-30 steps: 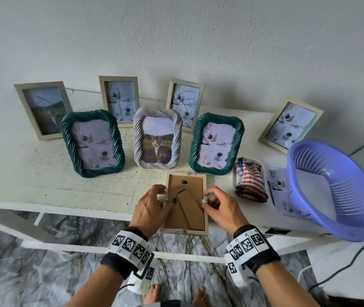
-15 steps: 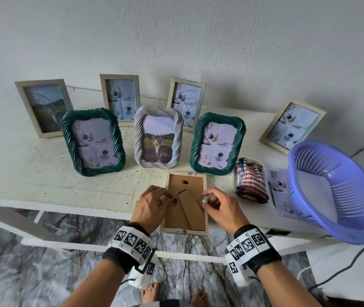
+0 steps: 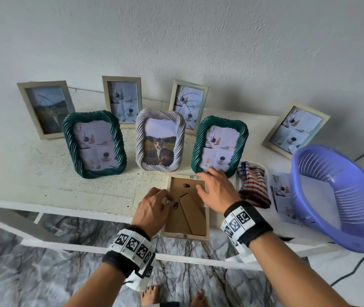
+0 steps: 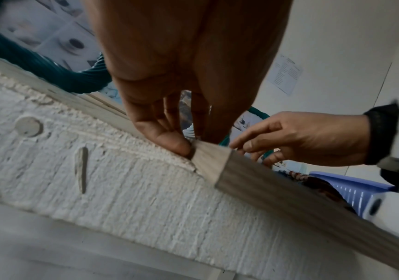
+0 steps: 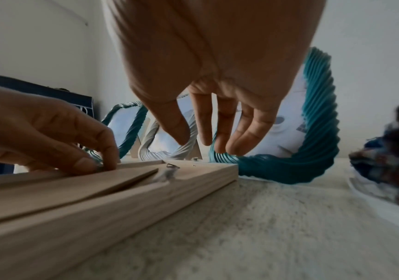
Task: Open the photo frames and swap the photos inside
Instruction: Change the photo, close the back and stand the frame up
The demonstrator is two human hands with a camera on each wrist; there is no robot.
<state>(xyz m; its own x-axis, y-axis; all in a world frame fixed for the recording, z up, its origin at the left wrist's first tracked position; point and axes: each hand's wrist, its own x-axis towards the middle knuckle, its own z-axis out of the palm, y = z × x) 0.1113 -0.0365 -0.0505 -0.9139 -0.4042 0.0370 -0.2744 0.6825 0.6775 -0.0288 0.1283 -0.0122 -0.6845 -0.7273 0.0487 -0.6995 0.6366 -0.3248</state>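
A pale wooden photo frame (image 3: 186, 220) lies face down at the table's front edge, its brown backing board and folded stand facing up. My left hand (image 3: 167, 199) sits at the frame's left edge, fingers curled, and pinches a small metal tab there. In the left wrist view the thumb (image 4: 177, 145) presses against the frame's side (image 4: 265, 185). My right hand (image 3: 201, 181) hovers over the frame's far right corner with fingers loosely spread, holding nothing. The right wrist view shows these fingers (image 5: 220, 140) above the frame (image 5: 98, 199), apart from it.
Two green twisted frames (image 3: 94, 144) (image 3: 219, 145) and a white twisted frame (image 3: 160, 144) with a cat photo stand just behind. Several wooden frames line the wall. At the right lie a striped cloth (image 3: 253, 187), loose photos (image 3: 281, 191) and a purple basket (image 3: 340, 196).
My right hand has let go of the frame's right edge, opened and moved forward over its far right corner. The left hand stays at the left edge.
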